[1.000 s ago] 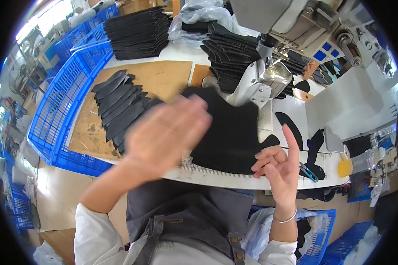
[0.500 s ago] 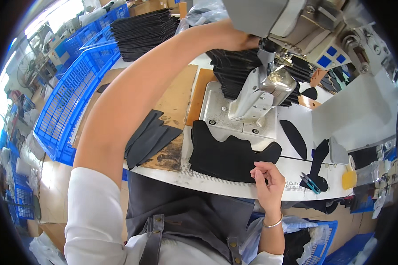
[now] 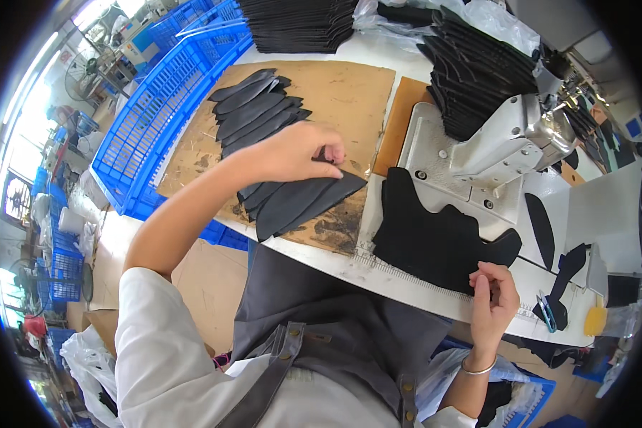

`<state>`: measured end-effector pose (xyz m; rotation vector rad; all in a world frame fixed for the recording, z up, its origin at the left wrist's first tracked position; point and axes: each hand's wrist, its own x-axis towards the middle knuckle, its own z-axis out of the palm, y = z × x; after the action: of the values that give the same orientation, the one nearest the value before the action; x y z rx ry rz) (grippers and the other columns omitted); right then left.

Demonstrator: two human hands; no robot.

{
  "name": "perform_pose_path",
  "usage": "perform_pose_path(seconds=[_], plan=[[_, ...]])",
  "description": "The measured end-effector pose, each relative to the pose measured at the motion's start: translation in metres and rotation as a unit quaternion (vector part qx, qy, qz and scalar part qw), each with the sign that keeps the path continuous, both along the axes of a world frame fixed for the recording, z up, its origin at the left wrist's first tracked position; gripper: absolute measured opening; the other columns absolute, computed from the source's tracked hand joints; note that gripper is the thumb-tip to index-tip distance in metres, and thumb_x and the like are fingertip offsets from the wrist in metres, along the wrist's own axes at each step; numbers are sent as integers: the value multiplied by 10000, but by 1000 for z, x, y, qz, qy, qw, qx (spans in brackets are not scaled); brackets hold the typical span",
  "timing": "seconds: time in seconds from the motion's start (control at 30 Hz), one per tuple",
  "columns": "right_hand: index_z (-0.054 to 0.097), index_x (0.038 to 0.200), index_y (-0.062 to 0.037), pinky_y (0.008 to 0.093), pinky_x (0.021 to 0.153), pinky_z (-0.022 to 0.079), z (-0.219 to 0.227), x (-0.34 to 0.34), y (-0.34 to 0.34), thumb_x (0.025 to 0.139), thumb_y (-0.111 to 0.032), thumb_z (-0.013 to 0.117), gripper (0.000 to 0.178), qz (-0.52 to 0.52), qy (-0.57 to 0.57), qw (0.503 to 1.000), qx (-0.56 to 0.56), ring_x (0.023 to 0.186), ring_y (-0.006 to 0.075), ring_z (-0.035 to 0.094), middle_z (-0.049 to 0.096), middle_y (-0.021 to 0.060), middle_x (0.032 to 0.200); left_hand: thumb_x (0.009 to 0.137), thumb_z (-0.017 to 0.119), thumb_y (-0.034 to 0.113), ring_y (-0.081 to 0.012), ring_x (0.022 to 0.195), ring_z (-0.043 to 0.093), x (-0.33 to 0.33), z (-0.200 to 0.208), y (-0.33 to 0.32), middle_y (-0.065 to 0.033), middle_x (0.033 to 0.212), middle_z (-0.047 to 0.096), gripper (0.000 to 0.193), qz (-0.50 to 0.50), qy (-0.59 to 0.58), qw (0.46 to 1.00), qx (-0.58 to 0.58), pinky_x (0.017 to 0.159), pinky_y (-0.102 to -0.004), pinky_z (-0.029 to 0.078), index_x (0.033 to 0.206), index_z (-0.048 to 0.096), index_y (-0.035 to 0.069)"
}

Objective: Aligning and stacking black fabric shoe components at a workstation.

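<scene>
My left hand (image 3: 303, 152) is over a fanned row of dark grey fabric pieces (image 3: 253, 114) on a brown board. Its fingers are curled, with the thumb apart from them and close to the topmost piece's edge. My right hand (image 3: 495, 303) is at the lower right edge of a black cut fabric panel (image 3: 428, 239), its fingers loosely bent and the thumb apart; no object shows in it. The panel lies flat in front of the sewing machine's metal bed (image 3: 435, 167), over a ruler strip (image 3: 414, 277) along the table edge.
Small thread snips (image 3: 547, 312) and a narrow black piece (image 3: 569, 274) lie at the right. Stacks of black pieces (image 3: 471, 71) stand behind the machine arm (image 3: 510, 139). A blue crate (image 3: 160, 107) borders the board (image 3: 342, 85) at the left.
My left hand has come back from behind the machine head to the grey pieces. The view has swung left, uncovering the whole row. My right hand stays by the black panel.
</scene>
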<state>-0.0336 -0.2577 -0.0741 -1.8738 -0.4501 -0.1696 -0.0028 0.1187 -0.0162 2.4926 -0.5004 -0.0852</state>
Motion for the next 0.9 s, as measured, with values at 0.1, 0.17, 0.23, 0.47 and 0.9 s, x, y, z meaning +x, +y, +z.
perform_pose_path(seconds=[0.1, 0.17, 0.23, 0.47, 0.9], plan=[[616, 961, 15, 227, 615, 461, 2, -2, 1, 836, 71, 563, 148, -16, -55, 998, -20, 691, 164, 596, 617, 97, 808, 789, 739, 156, -175, 751, 547, -8, -11, 4, -42, 816, 588, 200, 5, -16, 1000, -2, 685, -302, 462, 858, 591, 43], [621, 965, 6, 246, 609, 462, 11, -3, 12, 813, 81, 571, 177, -15, -144, 987, -73, 690, 189, 597, 621, 104, 814, 791, 737, 155, -173, 738, 549, -7, -11, 3, -44, 804, 588, 198, 6, -19, 1000, -9, 678, -301, 465, 859, 592, 39], [633, 975, -19, 304, 613, 469, 31, -6, 33, 739, 104, 603, 268, 32, -222, 966, -130, 706, 264, 598, 624, 120, 828, 791, 735, 146, -165, 704, 547, -8, -10, 3, -47, 772, 577, 192, 57, 55, 997, -22, 642, -297, 459, 851, 590, 35], [564, 1084, 6, 366, 890, 461, 45, 31, 131, 777, -66, 637, 323, 267, -283, 889, -244, 1034, 286, 550, 605, 114, 991, 797, 721, 112, -133, 696, 557, -17, -7, 4, -57, 772, 587, 166, 7, 3, 1000, -26, 618, -279, 452, 832, 582, 29], [559, 1088, 13, 377, 820, 466, 32, 60, 165, 806, -56, 606, 294, 277, -271, 888, -247, 953, 284, 581, 623, 135, 910, 917, 596, 342, -139, 712, 440, -212, 5, 132, -40, 760, 468, 300, 261, -207, 854, -400, 689, -260, 347, 879, 419, 103]])
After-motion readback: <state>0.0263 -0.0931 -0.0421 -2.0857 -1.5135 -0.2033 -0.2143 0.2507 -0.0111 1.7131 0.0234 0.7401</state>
